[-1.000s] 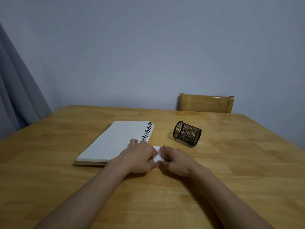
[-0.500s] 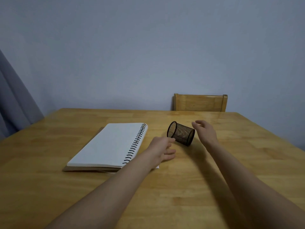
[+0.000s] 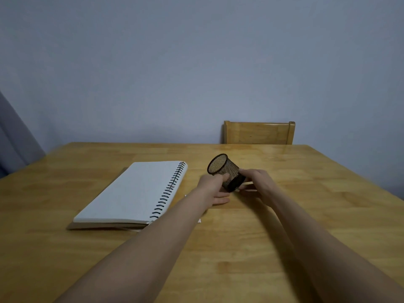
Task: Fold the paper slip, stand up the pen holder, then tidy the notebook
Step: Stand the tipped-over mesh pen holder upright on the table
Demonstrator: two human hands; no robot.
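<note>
A black mesh pen holder (image 3: pixel 227 171) is tilted, its open mouth raised toward the upper left and its base low on the table. My left hand (image 3: pixel 213 189) grips its near side and my right hand (image 3: pixel 256 182) grips its base end. The white spiral notebook (image 3: pixel 133 193) lies open on the wooden table (image 3: pixel 306 215), left of my hands. The folded paper slip lies under my left forearm; only a small white corner (image 3: pixel 198 220) shows.
A wooden chair back (image 3: pixel 259 132) stands behind the table's far edge. A grey curtain (image 3: pixel 13 138) hangs at the far left, and a plain wall lies behind.
Both hands left the paper slip and reached forward to the pen holder. They now grip it, and its mouth has tipped upward off the table.
</note>
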